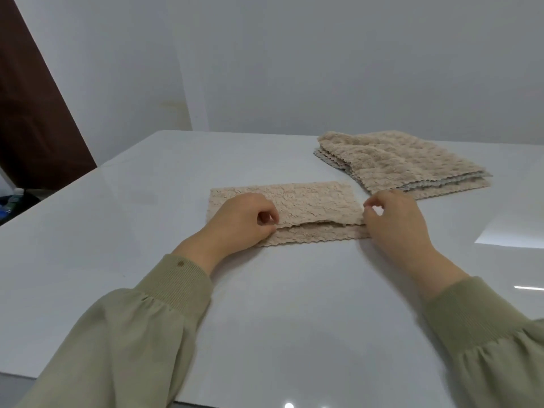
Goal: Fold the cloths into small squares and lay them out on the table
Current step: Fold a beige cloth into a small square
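Cloth [294, 206], beige with scalloped edges, lay at the centre of the frame on the white table [265, 319], folded over on itself into a long strip. The upper layer stopped short of the near edge, leaving a band of the lower layer showing along the side nearest the camera.

The left hand [241, 220] rested on the left end of the cloth, fingers curled, thumb and fingertips pinching the edge of the upper layer. The right hand [396, 223] was at the right end, fingers likewise curled, pinching the corner of the upper layer. Both wrists emerged from olive-green sleeves [164, 313] with ribbed cuffs, entering from the lower corners.

A stack of cloths [412, 166] of the same beige material lay flat on the table in the upper right of the frame, just beyond the right hand and apart from the folded strip. Grey undersides showed between its layers.

A pale wall [294, 69] stood behind the table. A dark brown panel [32, 113] occupied the upper left of the frame.
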A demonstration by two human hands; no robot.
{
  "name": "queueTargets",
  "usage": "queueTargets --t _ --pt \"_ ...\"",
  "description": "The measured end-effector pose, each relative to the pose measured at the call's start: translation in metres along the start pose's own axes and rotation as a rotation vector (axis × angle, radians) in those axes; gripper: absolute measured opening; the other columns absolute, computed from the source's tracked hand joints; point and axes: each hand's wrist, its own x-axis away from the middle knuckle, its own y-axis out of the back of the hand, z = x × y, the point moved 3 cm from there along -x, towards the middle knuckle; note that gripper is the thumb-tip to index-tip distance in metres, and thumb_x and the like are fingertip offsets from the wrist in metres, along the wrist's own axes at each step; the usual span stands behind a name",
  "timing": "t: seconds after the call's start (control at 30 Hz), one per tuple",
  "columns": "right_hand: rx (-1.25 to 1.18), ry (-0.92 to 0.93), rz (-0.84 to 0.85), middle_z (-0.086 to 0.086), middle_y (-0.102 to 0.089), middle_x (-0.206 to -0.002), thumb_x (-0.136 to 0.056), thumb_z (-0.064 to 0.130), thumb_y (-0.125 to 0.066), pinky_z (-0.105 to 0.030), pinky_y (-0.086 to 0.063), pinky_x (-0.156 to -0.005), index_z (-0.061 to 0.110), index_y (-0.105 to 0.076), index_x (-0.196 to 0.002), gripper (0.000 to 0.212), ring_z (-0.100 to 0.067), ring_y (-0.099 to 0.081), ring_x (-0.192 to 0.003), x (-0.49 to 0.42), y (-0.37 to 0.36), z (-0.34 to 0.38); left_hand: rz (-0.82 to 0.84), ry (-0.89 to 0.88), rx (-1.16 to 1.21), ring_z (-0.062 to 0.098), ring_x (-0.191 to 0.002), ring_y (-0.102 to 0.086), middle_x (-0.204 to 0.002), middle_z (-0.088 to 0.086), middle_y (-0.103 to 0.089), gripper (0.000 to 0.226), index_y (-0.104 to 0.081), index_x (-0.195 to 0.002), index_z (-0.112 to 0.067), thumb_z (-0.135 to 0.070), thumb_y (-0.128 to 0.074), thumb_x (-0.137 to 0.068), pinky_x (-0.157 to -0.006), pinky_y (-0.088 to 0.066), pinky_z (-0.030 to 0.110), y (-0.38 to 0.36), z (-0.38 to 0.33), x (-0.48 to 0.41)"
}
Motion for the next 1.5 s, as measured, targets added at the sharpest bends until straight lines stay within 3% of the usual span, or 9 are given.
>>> queueTargets --t 0.17,0.33,0.57,0.8,0.97,1.13,1.3,1.4,1.5 --pt "0.031 -0.15 0.151 -0.013 -0.051 -0.071 -0.086 0.041 -0.05 -0.036 -0.041 -0.071 0.019 -0.044 -0.047 0.045 -0.035 -0.053 -0.084 -0.007 0.0 -0.015 0.026 0.039 -0.025 0.008 -0.082 -0.052 -0.088 -0.008 -0.057 0.012 -0.069 -0.09 -0.021 -0.022 -0.072 -0.079 -0.078 -0.042 0.023 0.0 0.0 -0.001" --pt "-0.012 -0.197 0.225 -0.011 -0.059 -0.092 -0.081 0.037 -0.062 -0.037 -0.044 -0.083 0.021 -0.055 -0.059 0.028 -0.029 -0.051 -0.098 -0.005 -0.006 -0.011 0.04 0.058 -0.088 0.005 -0.081 -0.049 -0.086 -0.013 -0.054 0.008 -0.069 -0.088 -0.022 -0.017 -0.067 -0.082 -0.076 -0.037 0.019 0.002 0.004 0.0" --pt "-0.336 -0.238 0.028 -0.006 -0.057 -0.071 -0.078 0.012 -0.062 -0.021 -0.033 -0.054 0.007 -0.058 -0.066 0.014 -0.018 -0.047 -0.067 -0.006 0.007 -0.001 -0.249 -0.037 -0.015 0.009 -0.076 -0.055 -0.079 -0.007 -0.064 0.009 -0.071 -0.079 -0.014 -0.007 -0.066 -0.08 -0.074 -0.043 0.024 0.02 -0.011 0.005" --pt "-0.224 -0.173 0.102 -0.012 -0.062 -0.088 -0.076 0.012 -0.06 -0.024 -0.033 -0.056 0.004 -0.055 -0.063 0.016 -0.019 -0.05 -0.075 -0.002 0.005 -0.001 0.072 0.012 -0.008 -0.001 -0.075 -0.054 -0.077 -0.014 -0.064 0.013 -0.072 -0.074 -0.021 -0.009 -0.069 -0.077 -0.074 -0.045 0.019 0.011 -0.012 0.01" --pt "-0.136 -0.11 0.039 -0.01 -0.057 -0.094 -0.076 0.01 -0.059 -0.028 -0.028 -0.064 0.001 -0.056 -0.066 0.014 -0.023 -0.049 -0.084 -0.006 0.014 0.002 -0.039 0.002 0.05 -0.001 -0.072 -0.056 -0.072 -0.017 -0.062 0.013 -0.072 -0.071 -0.019 -0.007 -0.069 -0.075 -0.068 -0.042 0.014 0.015 -0.015 0.009" --pt "0.083 -0.008 0.138 -0.008 -0.055 -0.091 -0.072 0.009 -0.061 -0.029 -0.034 -0.072 0.014 -0.052 -0.054 0.021 -0.031 -0.049 -0.096 -0.007 0.014 -0.003 0.09 -0.01 0.027 -0.002 -0.074 -0.056 -0.075 -0.015 -0.064 0.014 -0.072 -0.072 -0.021 -0.008 -0.069 -0.076 -0.073 -0.047 0.022 0.008 -0.018 0.009" --pt "0.33 0.025 0.217 -0.007 -0.055 -0.089 -0.079 0.021 -0.064 -0.032 -0.037 -0.074 0.009 -0.061 -0.065 0.019 -0.03 -0.045 -0.097 -0.008 0.02 -0.002 0.137 0.02 0.044 0.001 -0.077 -0.057 -0.076 -0.015 -0.064 0.013 -0.073 -0.073 -0.022 -0.01 -0.071 -0.076 -0.076 -0.048 0.024 0.006 -0.019 0.009" --pt "0.303 0.009 0.264 -0.008 -0.057 -0.083 -0.083 0.027 -0.066 -0.037 -0.044 -0.079 0.015 -0.052 -0.056 0.032 -0.033 -0.049 -0.098 -0.008 0.018 -0.006 0.149 0.028 0.046 0.001 -0.077 -0.058 -0.075 -0.016 -0.063 0.014 -0.074 -0.072 -0.023 -0.01 -0.071 -0.076 -0.077 -0.049 0.024 0.004 -0.018 0.009" --pt "0.217 -0.034 0.222 -0.011 -0.06 -0.076 -0.084 0.023 -0.066 -0.033 -0.042 -0.07 0.009 -0.056 -0.059 0.03 -0.033 -0.053 -0.09 -0.008 0.021 -0.006 0.048 -0.02 0.048 0.004 -0.076 -0.058 -0.076 -0.014 -0.065 0.012 -0.074 -0.073 -0.02 -0.008 -0.072 -0.075 -0.075 -0.048 0.023 0.007 -0.019 0.009"
